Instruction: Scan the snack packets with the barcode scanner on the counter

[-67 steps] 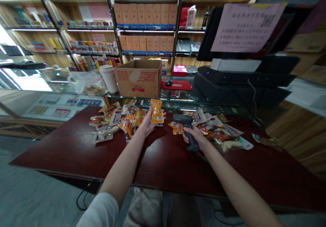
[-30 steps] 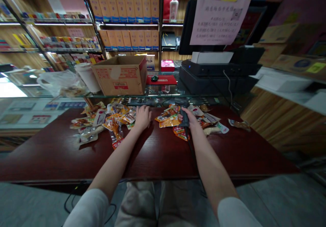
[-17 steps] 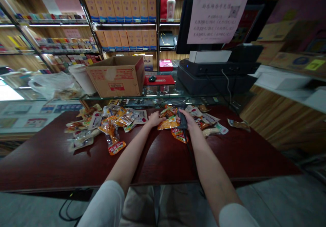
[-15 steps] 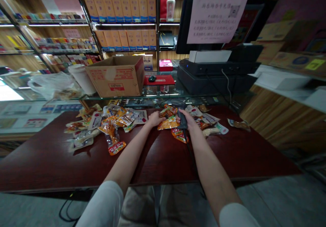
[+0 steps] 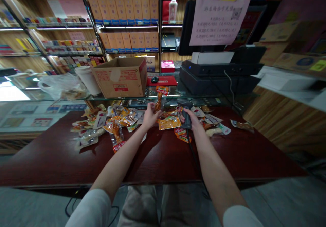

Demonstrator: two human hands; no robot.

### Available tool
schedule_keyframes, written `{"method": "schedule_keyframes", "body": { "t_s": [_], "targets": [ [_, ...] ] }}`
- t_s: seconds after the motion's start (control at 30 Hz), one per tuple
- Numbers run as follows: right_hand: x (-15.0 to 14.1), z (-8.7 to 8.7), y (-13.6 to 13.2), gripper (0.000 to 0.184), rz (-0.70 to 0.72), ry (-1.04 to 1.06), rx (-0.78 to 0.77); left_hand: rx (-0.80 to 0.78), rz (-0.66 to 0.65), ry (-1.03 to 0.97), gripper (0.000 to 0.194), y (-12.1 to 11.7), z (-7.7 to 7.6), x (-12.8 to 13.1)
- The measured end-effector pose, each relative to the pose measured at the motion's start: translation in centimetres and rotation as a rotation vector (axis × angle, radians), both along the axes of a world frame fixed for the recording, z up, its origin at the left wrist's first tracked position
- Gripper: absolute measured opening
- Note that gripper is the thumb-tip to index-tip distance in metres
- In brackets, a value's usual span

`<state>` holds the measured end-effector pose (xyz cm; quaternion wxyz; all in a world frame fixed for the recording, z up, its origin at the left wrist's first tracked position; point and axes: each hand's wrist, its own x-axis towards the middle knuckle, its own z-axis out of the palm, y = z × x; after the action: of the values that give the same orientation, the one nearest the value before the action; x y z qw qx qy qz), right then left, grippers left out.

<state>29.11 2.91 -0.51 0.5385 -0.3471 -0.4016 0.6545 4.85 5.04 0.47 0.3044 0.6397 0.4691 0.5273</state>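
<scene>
My left hand (image 5: 150, 115) grips a packaged drumstick (image 5: 158, 101) in clear plastic with a red and orange label, raised upright above the pile. Closed round the handle of a dark barcode scanner (image 5: 187, 117) is my right hand (image 5: 193, 119); its cable runs down over the table edge. Between the hands lies an orange snack packet (image 5: 169, 123) among other sealed packets. Below the scanner are red and orange packets (image 5: 182, 134). A larger heap of vacuum-packed snacks (image 5: 115, 121) lies left of my left hand, and a smaller group with a pale packet (image 5: 213, 131) lies to the right.
The dark red table (image 5: 158, 166) meets a glass counter behind. On the counter stand a cardboard box (image 5: 119, 79), a white cup stack (image 5: 88, 81), a plastic bag (image 5: 59, 86) and a black cash register (image 5: 216, 81). One packet (image 5: 241, 125) lies far right.
My left hand has lifted the packaged drumstick up from the middle pile, and it now stands upright in my fingers. My right hand still holds the scanner in nearly the same place.
</scene>
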Motion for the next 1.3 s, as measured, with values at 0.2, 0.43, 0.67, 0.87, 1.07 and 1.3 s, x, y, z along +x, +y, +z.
{"method": "schedule_keyframes", "body": {
  "t_s": [0.2,0.43,0.67,0.87,1.07,1.3],
  "targets": [
    [-2.0,0.2,-0.7,0.030,0.015,-0.018,0.041,-0.131,-0.234,-0.387,0.052,-1.3,-1.7,-2.7],
    [-3.9,0.7,-2.0,0.029,0.020,-0.035,0.062,-0.328,-0.302,-0.537,0.043,-2.0,-1.4,-4.5],
    [-4.6,1.1,-2.3,0.028,0.040,0.005,0.044,-0.567,-0.565,-0.974,0.047,-2.7,-0.1,-5.4],
    [-5.0,1.5,-2.9,0.031,0.143,-0.043,0.055,-0.519,-0.522,-0.966,0.081,-4.0,0.9,-5.7],
    [-5.7,1.8,-4.0,0.035,0.264,-0.097,0.079,-0.436,-0.457,-0.899,0.066,-3.7,1.1,-5.7],
    [-6.5,2.1,-4.3,0.036,0.210,-0.101,0.076,-0.428,-0.465,-0.876,0.056,-3.1,1.1,-6.3]
  ]
}}
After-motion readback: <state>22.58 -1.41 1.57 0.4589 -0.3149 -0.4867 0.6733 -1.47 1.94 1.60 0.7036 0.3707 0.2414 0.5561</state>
